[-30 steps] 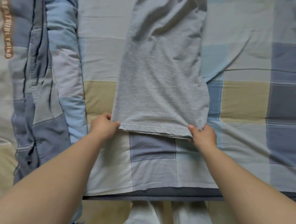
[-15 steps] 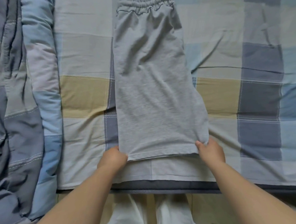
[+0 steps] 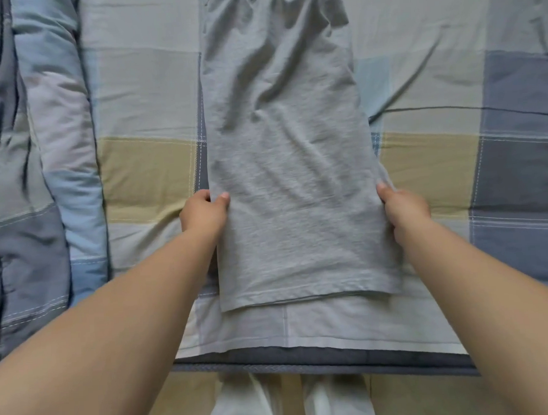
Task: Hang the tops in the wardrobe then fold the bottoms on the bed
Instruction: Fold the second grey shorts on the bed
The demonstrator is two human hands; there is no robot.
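Grey shorts (image 3: pixel 283 162) flat on checked bed (image 3: pixel 454 166), already halved lengthwise, hem twd me.
L hand (image 3: pixel 203 212) & R hand (image 3: pixel 404 208) each pinch a side edge mid-length, prob. to fold evenly w/o skewing.

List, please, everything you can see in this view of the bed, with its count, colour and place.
grey shorts: one, grey, flat mid-bed, waistband far, hem near.
bed sheet: one, checked grey, blue and tan, under the shorts.
quilt: one, blue-grey patchwork, bunched along the left.
white trousers: one pair, white, below the bed edge, worn by the person.
left hand: one, pinches the shorts' left edge.
right hand: one, grips the shorts' right edge.
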